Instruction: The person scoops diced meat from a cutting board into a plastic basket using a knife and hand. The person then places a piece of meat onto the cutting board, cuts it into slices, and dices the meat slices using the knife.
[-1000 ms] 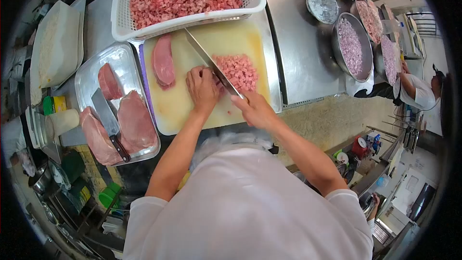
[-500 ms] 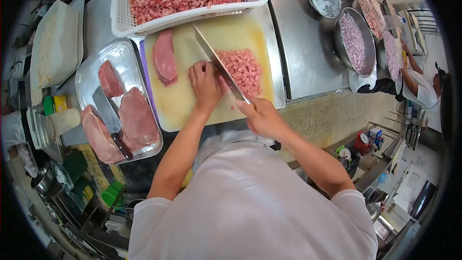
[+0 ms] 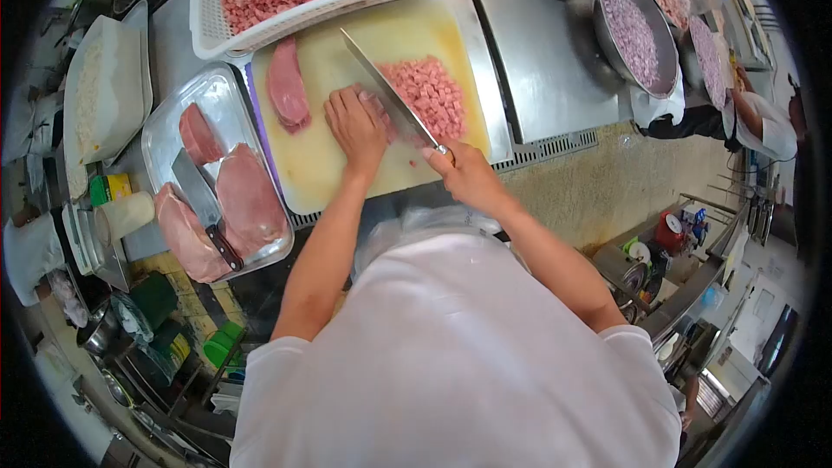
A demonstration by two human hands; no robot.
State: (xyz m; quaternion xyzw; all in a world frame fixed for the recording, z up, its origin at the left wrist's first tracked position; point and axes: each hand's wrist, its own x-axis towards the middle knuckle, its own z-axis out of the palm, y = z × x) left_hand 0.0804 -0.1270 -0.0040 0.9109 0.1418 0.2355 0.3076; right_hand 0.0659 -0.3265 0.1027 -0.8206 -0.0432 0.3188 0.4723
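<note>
My right hand (image 3: 469, 175) is closed round the handle of a large kitchen knife (image 3: 393, 100), its blade slanting away to the upper left. Against the blade's left side, my left hand (image 3: 356, 127) holds down a piece of pink meat (image 3: 381, 117) with bent fingers that mostly cover it. Diced meat (image 3: 429, 95) lies heaped right of the blade. A longer meat slab (image 3: 287, 87) rests at the left of the yellowish cutting board (image 3: 338, 186).
Beyond the board stands a white basket (image 3: 334, 19) of diced meat. On the left, a metal tray (image 3: 165, 113) holds meat pieces (image 3: 249, 195) and a second knife (image 3: 204, 204). Bowls, one with chopped onion (image 3: 631, 35), line the right counter. A person (image 3: 763, 121) works farther right.
The view has shifted, so the board and basket appear higher. Both hands stay at the meat; the knife remains in my right hand and slants a little flatter.
</note>
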